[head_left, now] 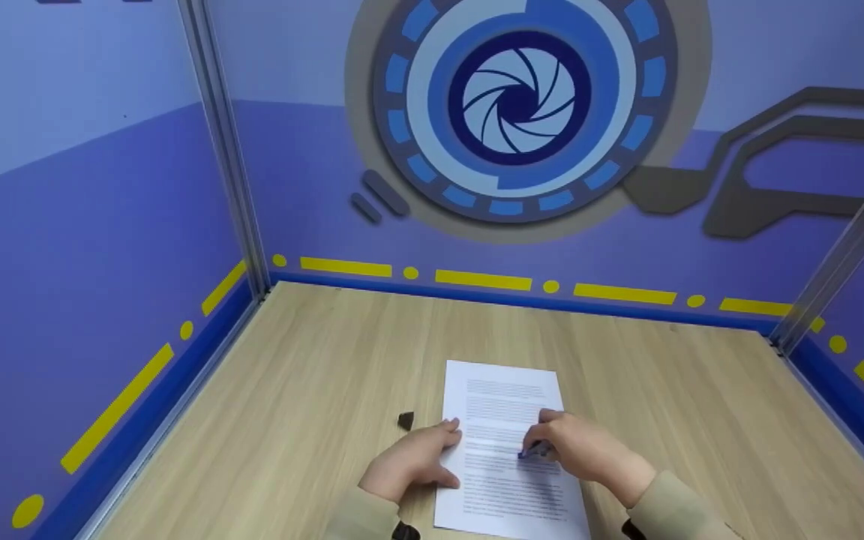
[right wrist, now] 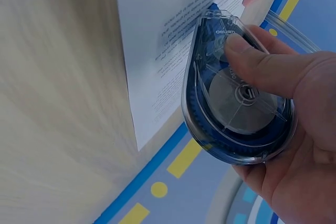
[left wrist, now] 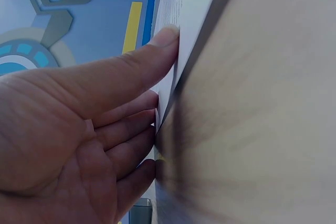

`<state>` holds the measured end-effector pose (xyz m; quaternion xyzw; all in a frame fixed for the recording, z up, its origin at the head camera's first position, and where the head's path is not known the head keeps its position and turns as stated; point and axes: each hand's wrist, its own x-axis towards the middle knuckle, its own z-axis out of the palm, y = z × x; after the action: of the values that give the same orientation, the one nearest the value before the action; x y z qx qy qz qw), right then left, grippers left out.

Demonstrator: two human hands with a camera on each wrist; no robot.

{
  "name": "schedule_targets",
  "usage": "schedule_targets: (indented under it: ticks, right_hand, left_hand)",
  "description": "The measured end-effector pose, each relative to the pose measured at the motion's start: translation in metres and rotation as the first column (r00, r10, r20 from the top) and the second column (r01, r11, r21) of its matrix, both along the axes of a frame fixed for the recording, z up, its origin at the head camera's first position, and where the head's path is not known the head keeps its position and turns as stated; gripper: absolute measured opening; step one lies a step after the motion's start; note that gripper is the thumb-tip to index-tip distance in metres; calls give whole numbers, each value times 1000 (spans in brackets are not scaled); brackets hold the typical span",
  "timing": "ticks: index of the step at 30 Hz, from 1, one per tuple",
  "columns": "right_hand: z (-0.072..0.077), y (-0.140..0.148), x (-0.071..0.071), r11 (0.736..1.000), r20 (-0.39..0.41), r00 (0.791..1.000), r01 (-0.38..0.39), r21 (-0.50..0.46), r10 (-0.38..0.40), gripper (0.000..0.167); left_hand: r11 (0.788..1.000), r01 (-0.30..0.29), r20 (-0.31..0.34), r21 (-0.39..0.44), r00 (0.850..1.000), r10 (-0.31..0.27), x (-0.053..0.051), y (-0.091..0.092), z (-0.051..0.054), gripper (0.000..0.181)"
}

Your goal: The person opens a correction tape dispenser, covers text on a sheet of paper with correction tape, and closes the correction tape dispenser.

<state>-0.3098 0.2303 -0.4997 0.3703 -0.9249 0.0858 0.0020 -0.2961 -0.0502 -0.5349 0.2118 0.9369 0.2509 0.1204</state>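
- Right hand (head_left: 586, 448): grip closed round a clear-and-blue correction tape dispenser (right wrist: 236, 114), thumb pressed on one face, fingers behind it.
- Dispenser is over the printed sheet (head_left: 503, 379), right of the sheet's midline, blue tip down at the text lines. Tip at or very near the paper; can't tell contact for sure.
- Reel visible through the clear shell. Lettering on the shell too small to read.
- Left hand (head_left: 413, 459): grip spread, nothing grasped. Thumb and fingertips rest along the sheet's left edge, thumb on the printed face.
- Sheet lies on the bench (head_left: 327, 367), long side running away from the person, paragraphs of small type. Edge by left thumb looks slightly raised.
- Small dark wedge-shaped piece (head_left: 406, 421) on the bench, left of the sheet, just beyond the left hand.
- Beige sleeves (head_left: 676, 510) on both arms, dark band at each wrist.
- Behind: blue-purple back panel (head_left: 289, 187), big round shutter graphic, yellow dashes and dots along the bottom, metal posts (head_left: 231, 165) in the corners.
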Motion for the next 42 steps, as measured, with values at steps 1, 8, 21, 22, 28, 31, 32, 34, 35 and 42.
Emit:
schedule_targets:
  ticks: [1, 8, 21, 22, 28, 31, 32, 34, 35, 42]
  right_hand:
    - [0, 0, 0, 1000, 9, 1000, 3, 1, -3, 26]
    - [1, 4, 0, 1000, 44, 999, 13, -5, -13, 27]
    - [2, 9, 0, 1000, 52, 999, 11, -19, -10, 30]
    - [2, 10, 0, 1000, 48, 999, 10, -16, -9, 30]
    - [3, 12, 0, 1000, 21, 1000, -2, -2, 2, 29]
    - [2, 13, 0, 1000, 34, 999, 12, -1, -12, 28]
    - [2, 14, 0, 1000, 40, 999, 17, -2, -17, 27]
    - [2, 14, 0, 1000, 51, 998, 26, -4, -26, 27]
    - [2, 15, 0, 1000, 55, 998, 29, -6, -28, 27]
    - [3, 18, 1, 999, 64, 998, 28, -16, -27, 29]
  left_hand:
    - [1000, -3, 3, 2, 1000, 3, 0, 0, 0, 74]
    - [1000, -9, 2, 14, 1000, 9, 0, 0, 0, 75]
    - [1000, -3, -9, 3, 1000, 3, 1, 1, -1, 74]
    - [1000, -3, -13, 5, 1000, 3, 1, 1, 0, 75]
    - [1000, 4, -31, 17, 1000, -3, 1, 0, -1, 75]
    - [1000, 1, -29, 18, 1000, 0, 1, 0, -1, 75]
    - [1000, -1, -26, 18, 1000, 2, 1, 0, -2, 75]
    - [1000, -6, -21, 18, 1000, 6, 1, 0, -2, 75]
    - [1000, -7, -17, 18, 1000, 8, 1, 1, -1, 75]
    - [1000, -13, 3, 15, 1000, 13, 0, 1, -1, 76]
